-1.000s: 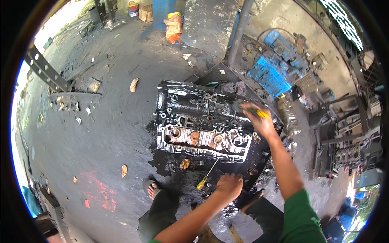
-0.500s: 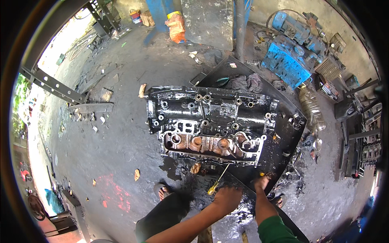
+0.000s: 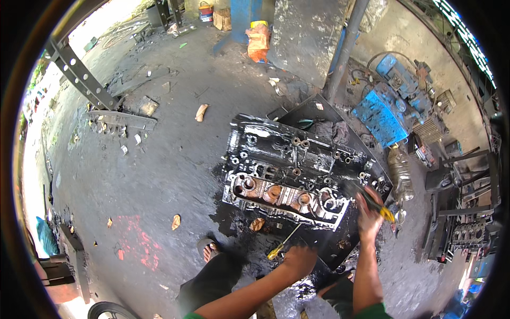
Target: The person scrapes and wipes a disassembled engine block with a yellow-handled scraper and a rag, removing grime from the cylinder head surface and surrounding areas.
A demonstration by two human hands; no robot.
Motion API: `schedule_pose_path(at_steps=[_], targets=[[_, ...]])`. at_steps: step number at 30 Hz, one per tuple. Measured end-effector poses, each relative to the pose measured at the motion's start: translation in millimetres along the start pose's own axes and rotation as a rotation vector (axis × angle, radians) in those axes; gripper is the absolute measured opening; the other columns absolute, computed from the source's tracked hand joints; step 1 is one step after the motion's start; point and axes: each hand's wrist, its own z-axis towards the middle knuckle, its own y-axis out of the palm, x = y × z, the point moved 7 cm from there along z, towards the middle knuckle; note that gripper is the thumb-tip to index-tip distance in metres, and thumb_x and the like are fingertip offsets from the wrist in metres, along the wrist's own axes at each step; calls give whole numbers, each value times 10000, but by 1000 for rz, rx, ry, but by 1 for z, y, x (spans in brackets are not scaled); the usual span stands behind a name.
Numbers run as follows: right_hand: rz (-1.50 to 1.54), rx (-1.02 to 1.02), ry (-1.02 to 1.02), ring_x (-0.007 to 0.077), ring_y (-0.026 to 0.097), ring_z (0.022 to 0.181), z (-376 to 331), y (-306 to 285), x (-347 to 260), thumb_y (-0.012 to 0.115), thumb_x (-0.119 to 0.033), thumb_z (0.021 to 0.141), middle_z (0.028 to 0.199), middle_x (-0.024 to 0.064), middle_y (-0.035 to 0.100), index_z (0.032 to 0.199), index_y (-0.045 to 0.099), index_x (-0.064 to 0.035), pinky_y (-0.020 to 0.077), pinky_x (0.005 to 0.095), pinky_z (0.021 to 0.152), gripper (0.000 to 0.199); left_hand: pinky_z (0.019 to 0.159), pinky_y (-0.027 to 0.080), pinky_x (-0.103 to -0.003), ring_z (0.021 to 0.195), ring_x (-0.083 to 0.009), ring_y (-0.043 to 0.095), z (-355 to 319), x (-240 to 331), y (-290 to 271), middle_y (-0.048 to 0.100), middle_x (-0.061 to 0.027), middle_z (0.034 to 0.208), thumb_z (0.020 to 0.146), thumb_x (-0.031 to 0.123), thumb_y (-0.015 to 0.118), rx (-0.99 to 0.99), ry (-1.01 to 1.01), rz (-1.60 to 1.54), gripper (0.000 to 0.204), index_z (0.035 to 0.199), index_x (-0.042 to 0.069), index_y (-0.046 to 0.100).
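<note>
Starting at the left, a sandalled foot point(image 3: 208, 249) is planted on the concrete floor point(image 3: 170, 175), beside a dark wet patch point(image 3: 226, 226), presumably to keep the footing off the slick. The engine casting point(image 3: 289, 181), dark and glossy, lies across the centre, its pale open section on the near side; the left end reaches past the black tray point(image 3: 329, 254) while the right portion lies over it, so the tray probably catches only part of any drip. What bears the left end is hidden. A yellow-handled screwdriver point(image 3: 275, 252) lies before the near edge, shaft toward the casting and handle toward the person, a placement judged to keep its grip within easy reach. Just right of that handle is the left hand point(image 3: 300, 261), back uppermost, fingers folded under; how tightly they close, and whether they hold anything, cannot be told. Rags point(image 3: 332, 130) are bunched at the tray's far corner, likely out of the way. The right hand point(image 3: 370, 217), near the casting's right end, has its fingers closed around a yellow-and-black tool point(image 3: 389, 215), the rear slanting down to the right, which would aim the front toward the casting; blur hides that end, so contact is not established
</note>
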Motion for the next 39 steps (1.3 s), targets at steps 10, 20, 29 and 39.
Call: schedule_pose_path(at_steps=[10,20,29,39], targets=[[-280,-751,-545,166,700,926,93,324,-230,688,-200,887,1079,68,712,1144,675,-149,538,299,815,263,751,556,-450,920,-317,689,-21,-45,-42,706,-153,973,896,179,512,258,-105,-23,238,1032,52,661],[-280,-821,-514,216,691,854,122,350,-202,718,-193,857,1002,70,724,1096,706,-168,539,328,784,240,751,548,-446,912,-342,671,-28,-59,-69,686,-174,948,886,292,594,314,-56,-125,314,1053,25,598],[-518,-834,-361,161,645,686,121,325,-197,711,-254,871,857,91,723,1111,711,-205,536,323,730,244,748,550,-448,910,-338,674,-37,-60,-75,686,-167,943,881,307,608,311,-40,-133,332,1062,29,591],[-540,-867,-492,255,691,874,124,311,-191,716,-230,860,1013,116,712,1153,685,-179,542,349,803,298,749,549,-444,915,-333,674,-37,-50,-76,689,-160,957,886,305,594,307,-16,-157,322,1079,48,611]])
